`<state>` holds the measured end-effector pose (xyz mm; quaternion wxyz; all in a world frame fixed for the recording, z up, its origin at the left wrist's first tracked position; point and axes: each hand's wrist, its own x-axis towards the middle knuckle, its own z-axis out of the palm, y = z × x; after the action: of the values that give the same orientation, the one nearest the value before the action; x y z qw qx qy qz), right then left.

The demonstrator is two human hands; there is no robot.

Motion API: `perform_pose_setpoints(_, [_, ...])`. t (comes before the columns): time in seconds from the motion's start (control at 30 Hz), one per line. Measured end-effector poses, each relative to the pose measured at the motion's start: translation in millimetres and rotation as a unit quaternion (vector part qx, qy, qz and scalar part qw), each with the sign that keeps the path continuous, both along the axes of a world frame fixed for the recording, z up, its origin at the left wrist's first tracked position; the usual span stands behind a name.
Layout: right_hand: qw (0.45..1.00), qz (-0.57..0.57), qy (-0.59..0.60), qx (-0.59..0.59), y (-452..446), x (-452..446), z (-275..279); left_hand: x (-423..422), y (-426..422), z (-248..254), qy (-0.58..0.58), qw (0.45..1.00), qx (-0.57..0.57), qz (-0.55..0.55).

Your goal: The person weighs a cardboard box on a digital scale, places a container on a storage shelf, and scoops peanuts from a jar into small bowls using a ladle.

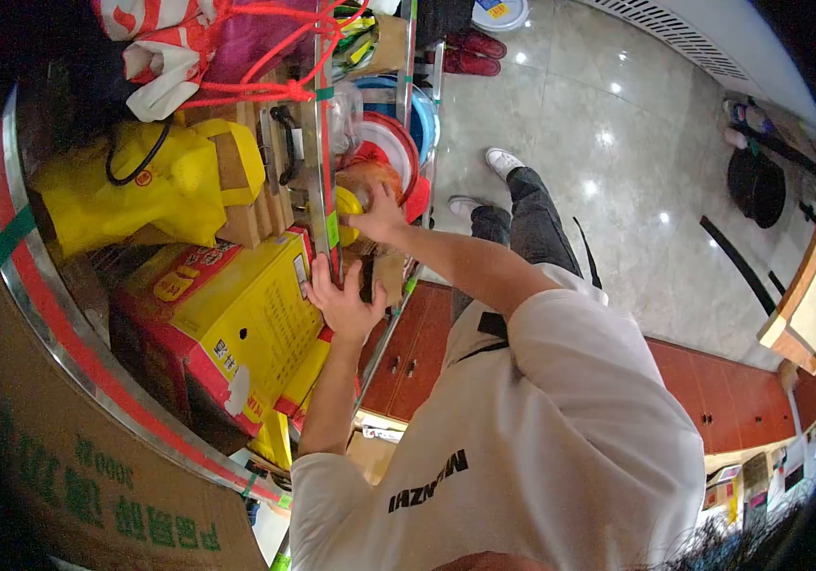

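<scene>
My left hand (343, 303) has its fingers spread, resting by the edge of a yellow and red printed carton (246, 324) and the metal shelf post (323, 152). My right hand (381, 215) reaches past the post, with fingers bent around the edge of a yellow rounded item (347, 206); its kind I cannot make out. Beside those fingers lies a clear bag with orange-brown contents (370, 178). A red-rimmed basin (410, 143) stands behind it. Below my right hand is a small brown cardboard piece (390, 276).
On the shelf lie a yellow bag (132, 190) with a black handle and a white and red bag (165, 57) with red cords. A large cardboard box (122, 476) is at lower left. Red shoes of another person (474, 52) show at the top, red-brown cabinets (712, 400) at right.
</scene>
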<state>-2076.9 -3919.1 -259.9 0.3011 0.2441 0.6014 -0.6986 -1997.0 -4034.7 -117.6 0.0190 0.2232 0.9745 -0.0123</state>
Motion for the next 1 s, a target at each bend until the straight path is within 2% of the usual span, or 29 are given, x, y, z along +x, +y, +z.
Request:
perform_pose_setpoints(0.1, [0.998, -0.037, -0.043, 0.020, -21, -11, 7, 2, -5, -4, -0.008, 1.000, -0.008, 0.006])
perform_pose_setpoints(0.17, [0.996, -0.047, -0.060, 0.040, -46, -10, -9, 1, -3, -7, -0.021, 1.000, -0.001, 0.005])
perform_pose_setpoints(0.23, [0.991, -0.109, -0.076, 0.019, -53, -6, -3, 2, -2, -5, -0.002, 1.000, -0.025, 0.005])
perform_pose_setpoints(0.37, [0.991, -0.077, -0.110, -0.024, -48, -10, -2, 2, -3, -6, 0.000, 1.000, -0.029, 0.002])
perform_pose_setpoints(0.6, [0.995, -0.053, -0.081, -0.002, -73, -6, -23, 2, -6, -9, 0.013, 0.999, -0.036, 0.003])
perform_pose_setpoints(0.7, [0.992, -0.042, -0.105, -0.049, -79, -19, -29, 2, -3, -9, 0.017, 0.999, -0.039, 0.007])
perform_pose_setpoints(0.77, [0.986, 0.034, -0.147, -0.064, -70, -31, -20, 2, -3, -10, 0.019, 0.999, -0.038, 0.009])
perform_pose_setpoints(0.8, [0.986, 0.035, -0.148, -0.064, -73, -31, -22, 2, -3, -10, 0.018, 0.999, -0.039, 0.010])
perform_pose_setpoints(0.87, [0.995, 0.026, -0.100, -0.001, -94, -24, -38, 1, -3, -10, 0.023, 0.999, -0.028, 0.010])
perform_pose_setpoints(0.9, [0.994, 0.027, -0.102, -0.002, -130, -11, -99, 1, -2, -10, 0.022, 0.999, -0.028, 0.011])
perform_pose_setpoints(0.93, [0.988, 0.120, 0.001, 0.093, -167, 16, -151, 0, -2, -9, 0.026, 0.999, -0.024, 0.007])
perform_pose_setpoints(0.97, [0.954, 0.209, 0.105, 0.186, -227, 23, -191, 0, -2, -9, 0.031, 0.999, -0.018, 0.002])
perform_pose_setpoints(1.0, [0.954, 0.210, 0.105, 0.186, -156, 22, -151, 1, -2, -9, 0.031, 0.999, -0.018, 0.003])
